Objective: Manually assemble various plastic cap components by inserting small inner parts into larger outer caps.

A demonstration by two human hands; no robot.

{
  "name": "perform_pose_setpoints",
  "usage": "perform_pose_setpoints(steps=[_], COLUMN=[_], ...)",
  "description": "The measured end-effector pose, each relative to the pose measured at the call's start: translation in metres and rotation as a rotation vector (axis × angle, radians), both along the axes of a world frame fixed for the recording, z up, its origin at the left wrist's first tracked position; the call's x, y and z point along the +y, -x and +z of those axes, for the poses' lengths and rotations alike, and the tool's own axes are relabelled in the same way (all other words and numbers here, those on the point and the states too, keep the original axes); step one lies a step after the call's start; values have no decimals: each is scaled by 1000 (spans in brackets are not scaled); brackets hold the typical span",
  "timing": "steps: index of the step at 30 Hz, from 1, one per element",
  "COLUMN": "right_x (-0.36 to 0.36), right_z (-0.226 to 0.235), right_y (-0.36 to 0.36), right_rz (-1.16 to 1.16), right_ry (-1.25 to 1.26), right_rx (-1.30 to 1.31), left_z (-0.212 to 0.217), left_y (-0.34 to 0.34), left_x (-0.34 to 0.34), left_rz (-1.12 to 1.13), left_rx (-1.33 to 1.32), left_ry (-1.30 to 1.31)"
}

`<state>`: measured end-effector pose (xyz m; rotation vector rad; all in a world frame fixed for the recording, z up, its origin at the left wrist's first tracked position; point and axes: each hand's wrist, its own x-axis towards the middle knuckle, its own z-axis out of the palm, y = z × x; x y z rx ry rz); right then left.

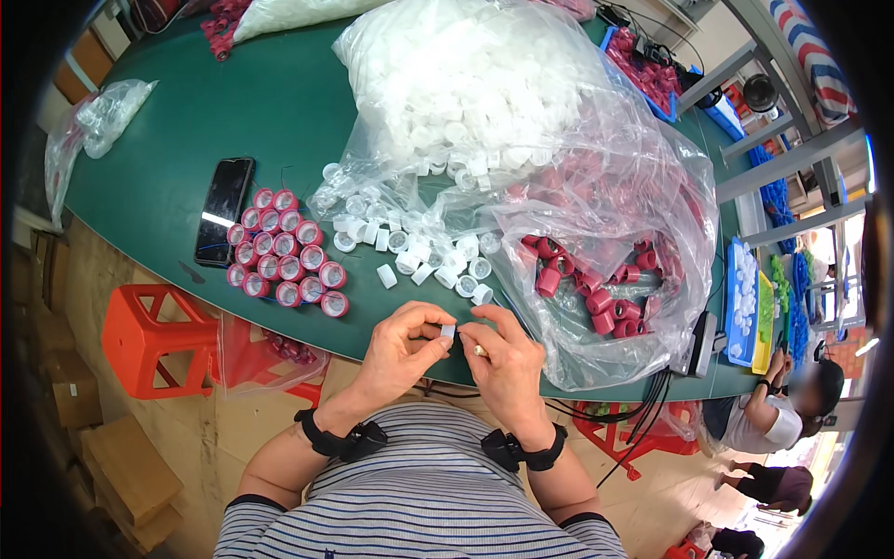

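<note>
Over the table's near edge, my left hand [400, 352] pinches a small white plastic cap [448, 331] between thumb and fingertips. My right hand [507, 361] is close beside it with its fingers bent together; what they hold, if anything, is too small to name. A small pale object [480, 351] shows at the right fingers, and I cannot tell whether it is a ring. Loose white caps [419, 252] lie just beyond my hands. To their left stand several maroon rings with white caps inside [289, 244], grouped closely together.
A large clear bag of white caps [466, 84] covers the far middle of the green table [140, 186]. Right of my hands, an open clear bag holds maroon rings [605, 303]. A black phone [223, 210] lies left. Red stools [154, 340] stand below; a co-worker [768, 419] sits at right.
</note>
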<state>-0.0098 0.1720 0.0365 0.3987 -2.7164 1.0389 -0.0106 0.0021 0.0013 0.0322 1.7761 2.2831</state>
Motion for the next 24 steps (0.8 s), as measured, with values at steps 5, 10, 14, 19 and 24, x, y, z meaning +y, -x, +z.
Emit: perform_pose_setpoints(steps=[5,10,14,19,24], right_x=[-1,-1,-2,-3,-3], right_z=[4,0,2,1,3], right_y=[-1,-1,-1,-1,-1], right_rz=[17,53,57,66,85], right_ry=[-28,-55,-97,-156,-156], right_rx=[17,49,48,70,46], left_z=[5,5,8,5,17], left_y=[2,2,3,2,-1], left_x=[-6,-7,-7,-5,-4], left_rz=[-83,-89,-101,-80,-80], left_rx=[-49,-67,-76,-72,48], left_ry=[-64,-70,-53,-30,195])
